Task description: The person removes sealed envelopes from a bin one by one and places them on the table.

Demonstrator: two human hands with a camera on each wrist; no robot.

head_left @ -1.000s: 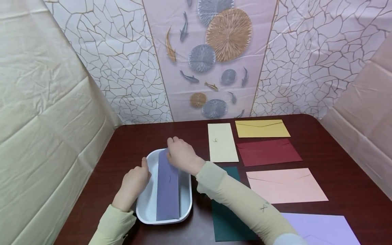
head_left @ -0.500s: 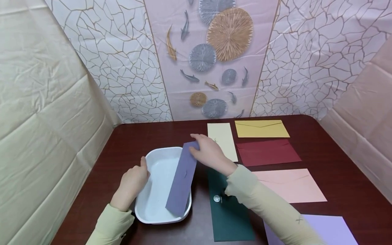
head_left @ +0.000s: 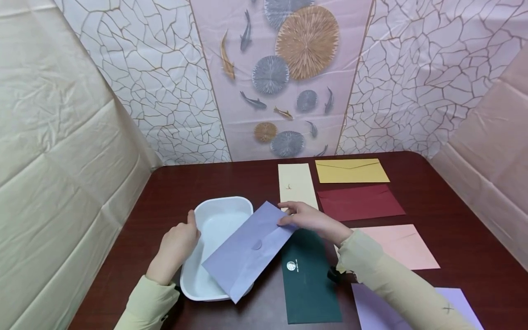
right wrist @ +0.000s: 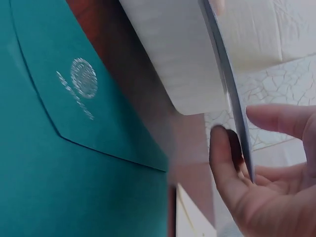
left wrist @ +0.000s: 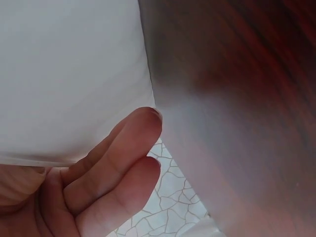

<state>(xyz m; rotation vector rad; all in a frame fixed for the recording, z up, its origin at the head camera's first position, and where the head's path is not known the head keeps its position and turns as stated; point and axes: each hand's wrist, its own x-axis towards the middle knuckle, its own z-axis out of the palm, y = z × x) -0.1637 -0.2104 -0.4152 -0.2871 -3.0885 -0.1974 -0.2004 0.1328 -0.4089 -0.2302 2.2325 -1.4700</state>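
Observation:
A purple envelope (head_left: 253, 250) with a small round tab slants over the right side of a white tray (head_left: 206, 293). My right hand (head_left: 309, 220) pinches its upper right corner between thumb and fingers; the right wrist view shows the envelope (right wrist: 227, 74) edge-on in that hand (right wrist: 266, 182). At the tray's left rim my left hand (head_left: 175, 245) grips the wall. Seen from the left wrist, its fingers (left wrist: 118, 168) lie against the outside of the tray (left wrist: 64, 74), and the thumb is mostly hidden. A dark green envelope (head_left: 309, 284) with a silver emblem lies right of the tray.
Along the table's right side lie a cream envelope (head_left: 294, 181), a yellow envelope (head_left: 352, 171), a dark red envelope (head_left: 360, 203), a pink envelope (head_left: 408, 245) and a lilac envelope (head_left: 453, 302). Patterned cloth (head_left: 165, 68) hangs behind the dark wood table (head_left: 173, 192).
My right hand has lifted the purple envelope out of the tray and moved right and nearer, turning it so its broad face shows. The left hand has stayed on the tray's rim.

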